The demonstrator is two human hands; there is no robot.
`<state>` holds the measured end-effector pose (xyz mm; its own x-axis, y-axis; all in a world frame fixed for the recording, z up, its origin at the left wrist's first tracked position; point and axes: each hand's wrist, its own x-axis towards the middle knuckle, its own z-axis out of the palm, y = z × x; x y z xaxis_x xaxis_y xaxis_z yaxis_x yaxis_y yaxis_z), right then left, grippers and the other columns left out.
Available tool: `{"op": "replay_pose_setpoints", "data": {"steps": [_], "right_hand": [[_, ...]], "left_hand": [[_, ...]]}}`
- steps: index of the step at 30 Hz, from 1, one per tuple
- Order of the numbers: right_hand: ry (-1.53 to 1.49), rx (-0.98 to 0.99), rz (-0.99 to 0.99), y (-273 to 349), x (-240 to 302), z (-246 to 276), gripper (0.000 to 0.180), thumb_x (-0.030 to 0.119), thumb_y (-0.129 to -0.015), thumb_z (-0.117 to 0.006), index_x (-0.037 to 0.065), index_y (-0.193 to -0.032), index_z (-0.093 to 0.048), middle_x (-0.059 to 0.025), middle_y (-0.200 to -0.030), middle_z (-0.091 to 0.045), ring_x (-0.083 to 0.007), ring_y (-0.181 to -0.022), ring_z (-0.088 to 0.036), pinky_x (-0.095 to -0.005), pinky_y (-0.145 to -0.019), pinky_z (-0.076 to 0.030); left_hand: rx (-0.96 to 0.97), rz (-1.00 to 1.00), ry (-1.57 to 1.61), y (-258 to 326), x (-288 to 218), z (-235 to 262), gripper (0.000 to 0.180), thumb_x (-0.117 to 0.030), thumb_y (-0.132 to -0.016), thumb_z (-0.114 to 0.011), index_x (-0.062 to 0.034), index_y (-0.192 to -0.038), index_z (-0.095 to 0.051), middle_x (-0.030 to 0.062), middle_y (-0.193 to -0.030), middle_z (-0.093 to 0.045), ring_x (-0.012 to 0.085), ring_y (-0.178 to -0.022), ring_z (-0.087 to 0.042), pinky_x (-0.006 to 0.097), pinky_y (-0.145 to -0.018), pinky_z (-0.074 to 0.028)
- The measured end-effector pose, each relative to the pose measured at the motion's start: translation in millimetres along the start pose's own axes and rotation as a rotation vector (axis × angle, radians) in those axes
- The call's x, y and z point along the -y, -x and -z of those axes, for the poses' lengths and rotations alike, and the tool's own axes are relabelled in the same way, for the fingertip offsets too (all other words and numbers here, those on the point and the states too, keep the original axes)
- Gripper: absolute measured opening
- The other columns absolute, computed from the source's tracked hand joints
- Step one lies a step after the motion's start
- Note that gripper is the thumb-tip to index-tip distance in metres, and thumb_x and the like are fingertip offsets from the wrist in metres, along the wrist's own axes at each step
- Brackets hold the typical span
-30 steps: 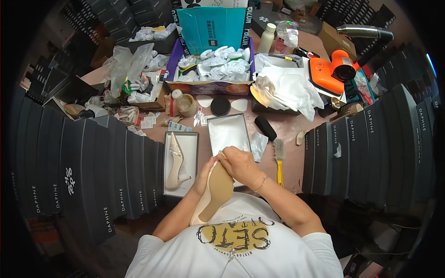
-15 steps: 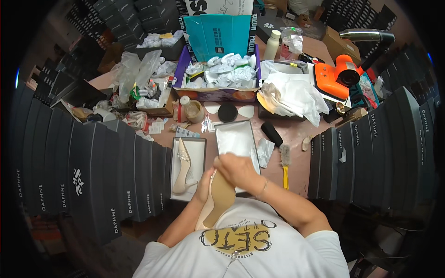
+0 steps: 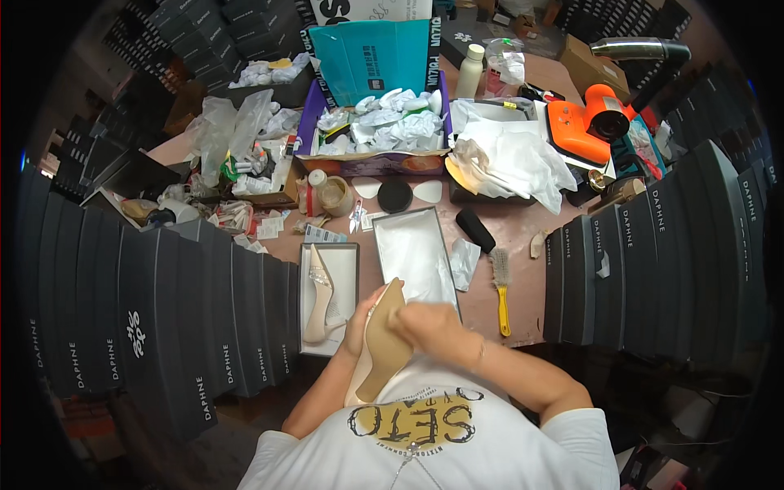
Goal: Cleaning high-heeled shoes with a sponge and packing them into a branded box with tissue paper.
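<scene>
Held sole-up over the desk [image 3: 523, 245] edge, the beige pointed high-heeled shoe [image 3: 384, 343] looks light and stiff-soled, left hand [image 3: 359, 322] gripping its side, right hand [image 3: 429, 327] pressed closed on its upper.

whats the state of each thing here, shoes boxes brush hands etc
left hand: gripping the tan shoe's side
right hand: pressed on the tan shoe's sole
tan shoe: held sole up, off the table
pale heeled shoe: lying on its side in the left open box
left open box: lid off
right open box: lid off, lined with white paper
yellow-handled brush: lying flat, untouched
</scene>
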<state>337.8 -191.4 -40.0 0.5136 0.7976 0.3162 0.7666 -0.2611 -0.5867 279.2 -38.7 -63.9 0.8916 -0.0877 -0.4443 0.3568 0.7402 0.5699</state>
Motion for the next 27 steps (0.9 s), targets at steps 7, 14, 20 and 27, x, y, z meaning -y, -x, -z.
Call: {"op": "replay_pose_setpoints", "data": {"steps": [7, 14, 20, 27], "right_hand": [[-0.062, -0.003, 0.122, 6.6, 3.5, 12.6, 0.012, 0.016, -0.076, -0.062, 0.014, -0.081, -0.052, -0.002, -0.063, -0.049, -0.019, -0.054, -0.058, -0.0308, -0.044, -0.045], [-0.114, 0.029, 0.193, 12.2, 22.3, 8.2, 0.008, 0.017, -0.077, -0.061, 0.013, -0.08, -0.055, -0.0036, -0.066, -0.055, -0.0211, -0.056, -0.06, -0.0328, -0.045, -0.047], [-0.059, -0.119, 0.004, -42.1, -26.5, 2.3, 0.006, 0.017, -0.081, -0.058, 0.013, -0.082, -0.055, -0.0045, -0.066, -0.055, -0.0228, -0.058, -0.062, -0.0337, -0.045, -0.048], [0.073, 0.16, -0.011, -35.0, 7.4, 0.0, 0.012, 0.021, -0.081, -0.06, 0.01, -0.082, -0.056, -0.0076, -0.064, -0.055, -0.0263, -0.055, -0.06, -0.0373, -0.045, -0.048]], "left_hand": [[-0.222, -0.018, 0.089, -4.8, 9.3, -2.2, 0.054, -0.039, -0.094, -0.034, -0.0061, -0.136, -0.039, 0.0145, -0.099, -0.06, 0.0223, -0.088, -0.061, 0.033, -0.079, -0.05], [-0.074, 0.018, 0.032, -3.6, -1.5, -9.7, 0.057, -0.041, -0.094, -0.032, -0.0079, -0.139, -0.036, 0.0151, -0.115, -0.058, 0.0218, -0.102, -0.058, 0.034, -0.09, -0.046], [0.021, -0.041, -0.054, -1.9, -1.2, 1.6, 0.054, -0.035, -0.097, -0.031, -0.0026, -0.14, -0.035, 0.0109, -0.134, -0.046, 0.0184, -0.121, -0.046, 0.031, -0.104, -0.034], [0.212, 0.075, -0.072, -2.2, 1.4, 31.6, 0.059, -0.045, -0.097, -0.027, -0.0038, -0.139, -0.036, 0.0153, -0.111, -0.059, 0.0206, -0.1, -0.059, 0.033, -0.091, -0.046]]}}
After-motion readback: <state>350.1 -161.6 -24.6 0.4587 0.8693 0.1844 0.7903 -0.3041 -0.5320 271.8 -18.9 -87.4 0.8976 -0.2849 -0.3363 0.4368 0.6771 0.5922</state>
